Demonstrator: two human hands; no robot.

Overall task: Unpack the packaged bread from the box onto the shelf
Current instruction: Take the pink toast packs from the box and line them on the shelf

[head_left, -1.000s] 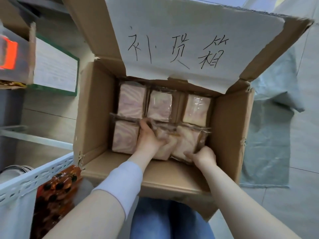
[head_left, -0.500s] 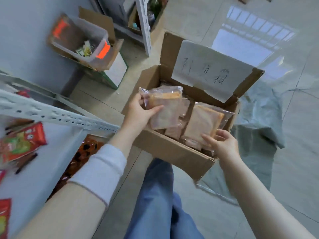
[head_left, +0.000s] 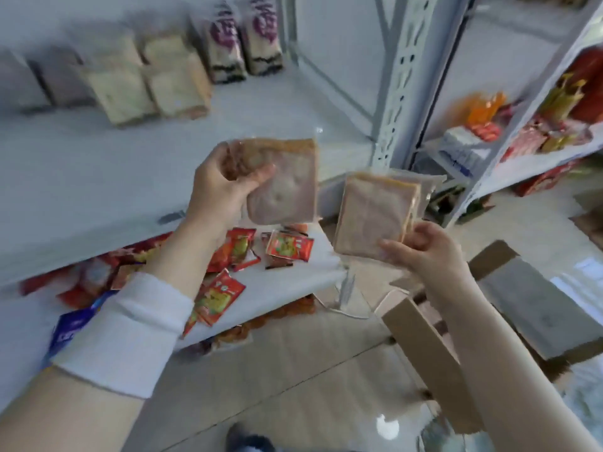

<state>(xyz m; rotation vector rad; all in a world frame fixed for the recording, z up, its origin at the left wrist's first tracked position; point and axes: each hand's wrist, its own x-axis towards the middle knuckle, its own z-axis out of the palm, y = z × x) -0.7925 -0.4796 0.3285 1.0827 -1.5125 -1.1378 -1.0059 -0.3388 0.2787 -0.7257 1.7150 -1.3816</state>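
1. the left hand (head_left: 222, 187) holds the first bread pack (head_left: 287, 187) upright in the air, over the near edge of the white shelf (head_left: 98, 177). the thumb curls across the pack's near face and the fingers wrap behind its left edge.
2. the right hand (head_left: 424, 249) pinches the second bread pack (head_left: 372, 216) at its lower right corner, thumb on the front and fingers behind. this pack hangs to the right of the first and a little lower, apart from it and past the shelf's right end.
3. the cardboard box (head_left: 430, 347) sits near right, under the right forearm, with its flaps open. its inside cannot be seen.
4. far left on the shelf stand more wrapped bread packs (head_left: 146, 83), blurred, with two purple-labelled bags (head_left: 241, 40) just to their right.
5. red snack packets (head_left: 288, 247) lie scattered on the lower shelf board (head_left: 293, 282), below the left hand.
6. a second rack (head_left: 522, 151) stands far right, holding orange and red goods.
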